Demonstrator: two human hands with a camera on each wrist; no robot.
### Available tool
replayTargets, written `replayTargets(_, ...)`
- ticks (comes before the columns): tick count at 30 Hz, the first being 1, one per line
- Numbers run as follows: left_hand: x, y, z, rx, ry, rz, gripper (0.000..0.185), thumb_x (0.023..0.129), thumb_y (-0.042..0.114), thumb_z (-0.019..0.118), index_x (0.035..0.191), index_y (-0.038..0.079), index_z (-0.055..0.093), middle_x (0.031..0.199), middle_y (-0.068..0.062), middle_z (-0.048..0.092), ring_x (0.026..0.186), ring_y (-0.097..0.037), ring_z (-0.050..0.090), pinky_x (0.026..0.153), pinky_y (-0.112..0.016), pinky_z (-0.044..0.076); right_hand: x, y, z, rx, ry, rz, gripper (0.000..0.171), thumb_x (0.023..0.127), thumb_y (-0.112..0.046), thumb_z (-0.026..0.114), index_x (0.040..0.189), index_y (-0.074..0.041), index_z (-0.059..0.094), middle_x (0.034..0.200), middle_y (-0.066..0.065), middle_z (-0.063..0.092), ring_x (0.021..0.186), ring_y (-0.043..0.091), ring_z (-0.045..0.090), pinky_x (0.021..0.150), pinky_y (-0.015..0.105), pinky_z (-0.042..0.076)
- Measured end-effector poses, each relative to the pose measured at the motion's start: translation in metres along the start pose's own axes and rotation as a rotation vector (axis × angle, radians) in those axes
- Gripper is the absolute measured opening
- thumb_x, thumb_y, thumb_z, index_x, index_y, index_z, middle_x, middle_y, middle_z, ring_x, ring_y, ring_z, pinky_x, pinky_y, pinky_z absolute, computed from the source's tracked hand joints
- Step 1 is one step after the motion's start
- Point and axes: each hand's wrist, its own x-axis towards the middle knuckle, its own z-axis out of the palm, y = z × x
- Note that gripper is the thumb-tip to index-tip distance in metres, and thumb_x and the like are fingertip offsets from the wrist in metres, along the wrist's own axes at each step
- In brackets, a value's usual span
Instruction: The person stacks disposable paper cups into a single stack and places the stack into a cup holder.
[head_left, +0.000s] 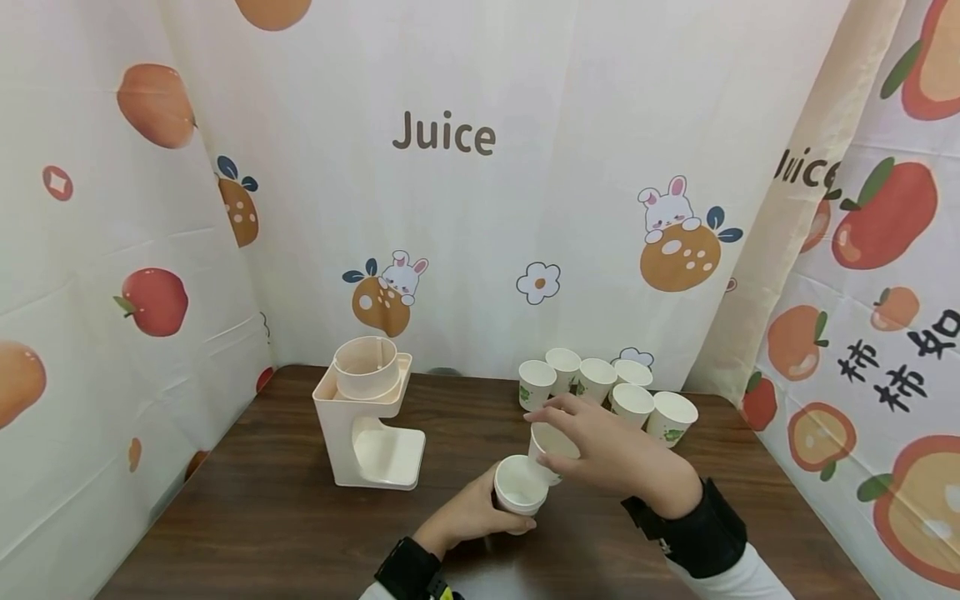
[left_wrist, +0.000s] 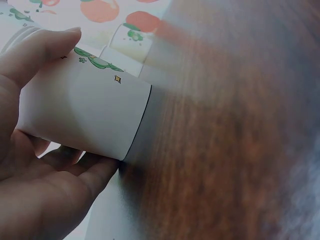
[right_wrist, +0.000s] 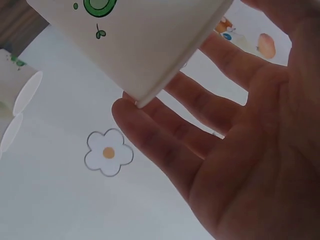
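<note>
1. Near the front edge of the brown worktop (head_left: 285, 500), the left hand (head_left: 468, 517) grips a white paper cup (head_left: 520, 485) from the side, fingers and thumb curled round its wall; the left wrist view shows the thumb on top and the fingers beneath the cup (left_wrist: 85, 112), whose base is just above the wood.
2. Just behind and right of that cup, the right hand (head_left: 611, 450) holds a second paper cup (head_left: 551, 446) from above, tilted, its wall touching or almost touching the first cup's rim.
3. From the right wrist view, the second cup (right_wrist: 145, 40) rests against the fingertips (right_wrist: 130, 110) of a largely spread hand; the thumb's contact is out of sight.
4. Behind the right hand, a cluster of six paper cups (head_left: 600, 387) stands upright on the worktop, well apart from both held cups.
5. To the left, a cream juicer stand (head_left: 367, 412) stands on the worktop, apart from the left hand.
6. Behind everything hangs a fruit-printed cloth backdrop (head_left: 480, 208) bearing the word "Juice".
</note>
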Motion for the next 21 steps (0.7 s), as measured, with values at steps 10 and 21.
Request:
replayTargets(10, 0.001, -0.001, -0.001, 0.036, -0.002, -0.012, 0.079, 0.083, 0.014, 0.082, 0.148, 0.021, 0.039, 0.127, 0.002, 0.058, 0.115, -0.018, 0.056, 0.098, -0.043, 0.041, 0.006, -0.012, 0.008, 0.005, 0.018, -0.110, 0.039, 0.094, -0.032, 0.071, 0.131, -0.023, 0.063, 0.129, -0.005, 0.055, 0.112, 0.016, 0.054, 0.082, 0.033, 0.051)
replayTargets(21, 0.002, -0.001, -0.001, 0.045, 0.013, -0.023, 0.079, 0.082, 0.014, 0.082, 0.148, 0.020, 0.038, 0.129, 0.003, 0.055, 0.115, -0.018, 0.055, 0.099, -0.043, 0.040, 0.009, -0.021, 0.018, 0.030, -0.035, -0.123, 0.040, 0.095, -0.032, 0.071, 0.133, -0.023, 0.063, 0.132, -0.001, 0.055, 0.117, 0.021, 0.053, 0.085, 0.035, 0.051)
